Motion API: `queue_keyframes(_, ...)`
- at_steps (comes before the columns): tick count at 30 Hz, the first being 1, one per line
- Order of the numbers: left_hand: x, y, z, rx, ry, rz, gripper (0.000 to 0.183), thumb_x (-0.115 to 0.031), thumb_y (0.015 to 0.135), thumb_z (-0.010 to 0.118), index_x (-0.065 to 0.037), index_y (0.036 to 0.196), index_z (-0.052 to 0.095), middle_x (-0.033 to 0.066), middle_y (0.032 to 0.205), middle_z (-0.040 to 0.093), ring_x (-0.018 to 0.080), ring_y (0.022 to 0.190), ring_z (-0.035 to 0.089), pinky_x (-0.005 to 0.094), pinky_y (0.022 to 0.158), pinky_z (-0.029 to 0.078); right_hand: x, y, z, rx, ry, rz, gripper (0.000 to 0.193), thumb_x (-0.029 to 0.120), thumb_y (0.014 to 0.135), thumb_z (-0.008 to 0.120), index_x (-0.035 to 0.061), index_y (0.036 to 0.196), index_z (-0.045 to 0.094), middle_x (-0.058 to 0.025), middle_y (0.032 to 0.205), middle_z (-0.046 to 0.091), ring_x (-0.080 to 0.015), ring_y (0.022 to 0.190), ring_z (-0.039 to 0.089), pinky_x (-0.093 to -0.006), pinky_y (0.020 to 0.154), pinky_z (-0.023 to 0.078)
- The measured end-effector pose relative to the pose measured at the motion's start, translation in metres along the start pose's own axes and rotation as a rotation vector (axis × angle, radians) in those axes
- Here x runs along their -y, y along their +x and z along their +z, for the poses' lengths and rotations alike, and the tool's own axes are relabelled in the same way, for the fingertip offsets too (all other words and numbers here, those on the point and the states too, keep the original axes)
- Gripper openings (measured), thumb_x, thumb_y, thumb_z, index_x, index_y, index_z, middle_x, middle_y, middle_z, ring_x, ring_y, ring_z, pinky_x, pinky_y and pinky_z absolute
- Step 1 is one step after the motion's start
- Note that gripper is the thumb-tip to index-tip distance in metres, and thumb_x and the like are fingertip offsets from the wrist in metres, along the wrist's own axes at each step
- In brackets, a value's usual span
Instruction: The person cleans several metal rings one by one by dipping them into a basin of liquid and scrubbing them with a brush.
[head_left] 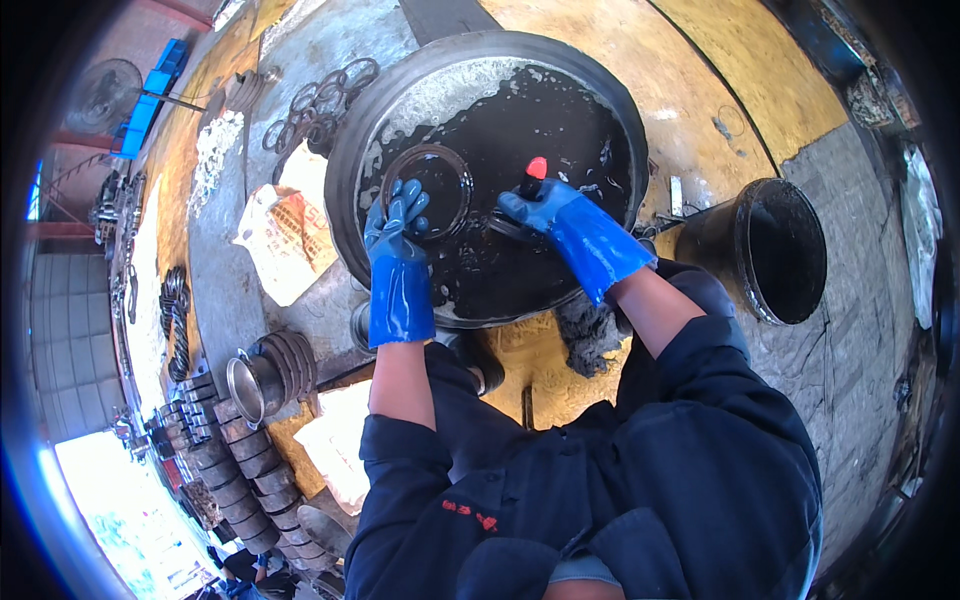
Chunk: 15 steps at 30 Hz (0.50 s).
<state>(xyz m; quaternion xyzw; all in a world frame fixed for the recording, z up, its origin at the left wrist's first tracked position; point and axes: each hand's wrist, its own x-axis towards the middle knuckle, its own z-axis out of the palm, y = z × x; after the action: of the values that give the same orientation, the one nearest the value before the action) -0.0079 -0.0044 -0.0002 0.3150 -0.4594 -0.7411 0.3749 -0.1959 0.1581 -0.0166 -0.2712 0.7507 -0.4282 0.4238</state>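
Observation:
In a blue rubber glove, my left hand (400,222) grips a dark metal ring (466,190) by its lower left part, with the fingers through the opening. My right hand (540,207), gloved the same way, is closed around a tool handle (536,170) with a red end and a black body. The tool's working end, low and dark beside the ring, is too unclear to name. Both hands are over a wide round black basin (345,170) holding dark liquid with pale foam along its upper left side.
A black bucket (745,250) lies tipped at the right. Several dark rings (318,105) are heaped left of the basin, above a printed white sack (288,235). Ribbed metal parts (285,365) and stacked cylinders (235,460) stand at lower left. A dark rag (585,335) hangs below the basin.

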Motion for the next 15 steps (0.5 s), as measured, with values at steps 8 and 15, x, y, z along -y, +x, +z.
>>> queue_keyframes(8,0.000,-0.005,0.001,0.109,0.152,-0.168,0.035,-0.018,0.097,0.059,-0.008,0.131,0.056,0.0146,0.126,0.063,0.0285,0.112,0.063,0.0365,0.083,0.055,0.014,-0.005,-0.006,0.264,0.153,-0.141,0.035,0.040,0.086,0.072,0.0118,0.106,0.073,-0.0054,0.093,0.073,-0.0146,0.083,0.066,-0.0307,0.080,0.051)
queue_keyframes(15,0.001,-0.015,0.027,0.206,1.411,0.768,0.057,-0.021,0.072,0.077,-0.004,0.124,0.060,0.0197,0.117,0.065,0.0369,0.109,0.062,0.0426,0.096,0.049,0.045,-0.015,-0.003,0.027,-1.183,-0.335,0.027,0.031,0.087,0.061,0.0212,0.110,0.071,-0.0053,0.109,0.070,-0.0270,0.104,0.067,-0.0428,0.083,0.054)
